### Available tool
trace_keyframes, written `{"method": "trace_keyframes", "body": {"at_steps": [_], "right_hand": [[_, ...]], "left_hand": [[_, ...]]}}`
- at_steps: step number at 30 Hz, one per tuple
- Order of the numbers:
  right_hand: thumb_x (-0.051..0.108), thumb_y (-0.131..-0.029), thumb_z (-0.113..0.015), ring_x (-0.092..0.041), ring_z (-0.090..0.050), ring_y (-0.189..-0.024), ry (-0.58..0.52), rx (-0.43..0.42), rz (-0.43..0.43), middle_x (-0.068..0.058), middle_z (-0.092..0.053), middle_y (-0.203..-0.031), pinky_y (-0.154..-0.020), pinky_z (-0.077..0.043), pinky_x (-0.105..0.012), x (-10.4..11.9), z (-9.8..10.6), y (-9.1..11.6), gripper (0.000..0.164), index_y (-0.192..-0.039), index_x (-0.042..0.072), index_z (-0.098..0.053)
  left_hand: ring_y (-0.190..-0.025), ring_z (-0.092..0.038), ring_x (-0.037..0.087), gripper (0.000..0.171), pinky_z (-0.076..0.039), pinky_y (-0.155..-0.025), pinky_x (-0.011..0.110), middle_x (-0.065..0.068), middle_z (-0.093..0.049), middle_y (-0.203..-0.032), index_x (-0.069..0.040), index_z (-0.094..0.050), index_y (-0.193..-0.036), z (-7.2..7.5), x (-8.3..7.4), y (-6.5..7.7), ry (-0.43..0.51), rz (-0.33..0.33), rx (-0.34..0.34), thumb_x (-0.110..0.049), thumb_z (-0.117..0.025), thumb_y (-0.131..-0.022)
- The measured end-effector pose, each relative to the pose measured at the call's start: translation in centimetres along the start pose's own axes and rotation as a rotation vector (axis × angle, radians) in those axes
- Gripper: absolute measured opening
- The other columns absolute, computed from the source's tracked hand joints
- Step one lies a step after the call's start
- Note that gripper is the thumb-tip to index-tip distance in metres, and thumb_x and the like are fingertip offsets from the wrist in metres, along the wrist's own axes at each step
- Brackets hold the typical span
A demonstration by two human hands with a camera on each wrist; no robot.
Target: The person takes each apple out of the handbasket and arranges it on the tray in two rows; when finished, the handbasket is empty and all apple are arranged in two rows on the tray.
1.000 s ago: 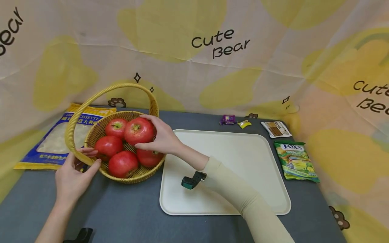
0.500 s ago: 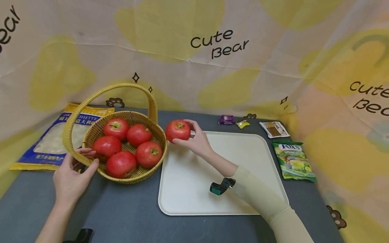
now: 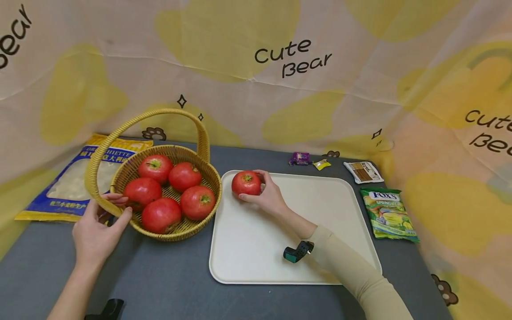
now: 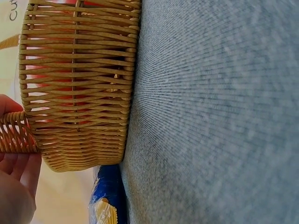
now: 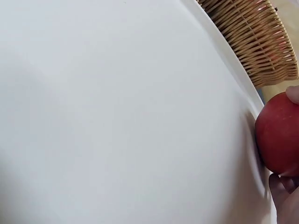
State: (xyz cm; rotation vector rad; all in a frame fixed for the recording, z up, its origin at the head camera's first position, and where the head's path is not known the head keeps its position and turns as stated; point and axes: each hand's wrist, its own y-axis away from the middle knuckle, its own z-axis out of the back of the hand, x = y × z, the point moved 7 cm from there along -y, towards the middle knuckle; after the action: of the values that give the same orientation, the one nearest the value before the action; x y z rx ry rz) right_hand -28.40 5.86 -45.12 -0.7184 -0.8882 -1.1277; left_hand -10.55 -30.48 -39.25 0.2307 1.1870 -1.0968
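My right hand (image 3: 269, 193) holds a red apple (image 3: 245, 182) over the far left corner of the white tray (image 3: 296, 249). In the right wrist view the same apple (image 5: 280, 135) shows at the right edge, fingertips on either side of it, close to the tray's surface. My left hand (image 3: 98, 233) grips the base of the handle of a yellow wicker basket (image 3: 176, 235). Several more red apples (image 3: 161, 215) lie inside the basket. From the left wrist, the fingers (image 4: 29, 175) show around the woven handle (image 4: 16, 133).
Behind the basket lies a blue and yellow pasta bag (image 3: 64, 195). Past the tray's back edge are a purple candy (image 3: 300, 158) and a yellow candy (image 3: 322, 164). To its right sit a brown-and-white packet (image 3: 363, 171) and a green Fox's bag (image 3: 389, 214).
My right hand has lifted one apple out of the basket and carried it right, then lowered it at the tray's far left corner. The left hand stays on the handle.
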Motion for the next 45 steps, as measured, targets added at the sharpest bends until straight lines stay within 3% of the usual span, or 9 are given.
{"method": "trace_keyframes", "body": {"at_steps": [11, 17, 19, 22, 25, 28, 33, 37, 45], "right_hand": [[0.028, -0.073, -0.086, -0.022, -0.052, -0.115, 0.005, 0.007, 0.025, -0.004, -0.052, -0.129, -0.091, -0.050, -0.040, 0.6, -0.1, 0.0, 0.078, -0.137, 0.015, -0.043], [0.019, -0.083, -0.078, -0.025, -0.051, -0.118, 0.021, -0.050, 0.285, -0.007, -0.057, -0.126, -0.096, -0.047, -0.041, 5.4, 1.0, -0.2, 0.049, -0.126, 0.010, -0.058], [0.015, -0.086, -0.074, -0.021, -0.057, -0.109, -0.007, 0.014, 0.376, -0.006, -0.063, -0.118, -0.092, -0.049, -0.040, 7.5, 0.6, -0.2, 0.034, -0.118, 0.007, -0.063], [0.014, -0.088, -0.072, -0.019, -0.062, -0.098, 0.008, 0.219, 0.432, -0.006, -0.066, -0.107, -0.085, -0.053, -0.036, 10.4, -1.5, -0.2, 0.024, -0.110, 0.005, -0.067], [0.021, -0.087, -0.073, -0.018, -0.061, -0.097, 0.190, 0.436, 0.467, -0.004, -0.067, -0.107, -0.084, -0.051, -0.028, 12.5, -4.3, 0.0, 0.028, -0.112, 0.008, -0.068], [0.030, -0.085, -0.074, -0.016, -0.057, -0.104, 0.428, 0.567, 0.519, -0.002, -0.064, -0.116, -0.088, -0.046, -0.022, 13.6, -6.8, 0.3, 0.042, -0.120, 0.010, -0.063], [0.042, -0.080, -0.077, -0.014, -0.051, -0.115, 0.643, 0.638, 0.518, -0.003, -0.058, -0.126, -0.090, -0.044, -0.021, 13.7, -9.3, 0.5, 0.067, -0.133, 0.009, -0.053], [0.046, -0.077, -0.078, -0.016, -0.049, -0.116, 0.688, 0.653, 0.466, -0.003, -0.057, -0.128, -0.087, -0.048, -0.023, 13.4, -10.1, 0.5, 0.079, -0.138, 0.010, -0.046], [0.050, -0.073, -0.080, -0.016, -0.050, -0.111, 0.720, 0.620, 0.450, -0.001, -0.059, -0.120, -0.082, -0.049, -0.024, 13.3, -10.5, 0.3, 0.079, -0.134, 0.013, -0.046]], "left_hand": [[-0.087, -0.056, -0.006, 0.042, -0.040, -0.076, 0.005, -0.029, -0.060, -0.097, -0.003, -0.061, -0.116, 0.0, 0.2, 0.1, -0.002, -0.026, -0.006, -0.001, -0.077, -0.077], [-0.087, -0.057, -0.006, 0.042, -0.040, -0.076, 0.005, -0.028, -0.060, -0.097, -0.002, -0.061, -0.116, 0.0, 0.1, 0.2, 0.003, -0.040, -0.012, -0.001, -0.077, -0.077], [-0.087, -0.057, -0.006, 0.041, -0.040, -0.076, 0.005, -0.028, -0.060, -0.097, -0.002, -0.061, -0.116, 0.1, 0.0, 0.2, 0.004, -0.039, -0.013, -0.001, -0.077, -0.077], [-0.087, -0.057, -0.006, 0.041, -0.040, -0.076, 0.005, -0.028, -0.060, -0.097, -0.002, -0.061, -0.116, 0.1, 0.0, 0.2, 0.002, -0.039, -0.012, -0.001, -0.076, -0.078], [-0.087, -0.057, -0.007, 0.042, -0.040, -0.077, 0.005, -0.028, -0.060, -0.097, -0.002, -0.060, -0.116, 0.1, 0.1, 0.1, 0.002, -0.039, -0.009, -0.001, -0.076, -0.078], [-0.087, -0.057, -0.008, 0.042, -0.040, -0.076, 0.005, -0.029, -0.060, -0.097, -0.002, -0.060, -0.116, 0.0, 0.2, 0.1, 0.003, -0.046, -0.008, -0.001, -0.077, -0.078], [-0.086, -0.057, -0.009, 0.042, -0.040, -0.076, 0.005, -0.030, -0.060, -0.096, -0.002, -0.061, -0.115, 0.0, 0.2, 0.2, -0.002, -0.062, -0.016, -0.001, -0.077, -0.077], [-0.086, -0.057, -0.008, 0.042, -0.040, -0.076, 0.004, -0.029, -0.060, -0.096, -0.002, -0.061, -0.115, 0.0, 0.2, 0.1, 0.003, -0.064, -0.016, -0.001, -0.077, -0.077], [-0.087, -0.057, -0.007, 0.042, -0.040, -0.077, 0.004, -0.029, -0.060, -0.097, -0.003, -0.061, -0.115, 0.1, 0.2, 0.2, -0.004, -0.075, -0.010, -0.001, -0.077, -0.077]]}}
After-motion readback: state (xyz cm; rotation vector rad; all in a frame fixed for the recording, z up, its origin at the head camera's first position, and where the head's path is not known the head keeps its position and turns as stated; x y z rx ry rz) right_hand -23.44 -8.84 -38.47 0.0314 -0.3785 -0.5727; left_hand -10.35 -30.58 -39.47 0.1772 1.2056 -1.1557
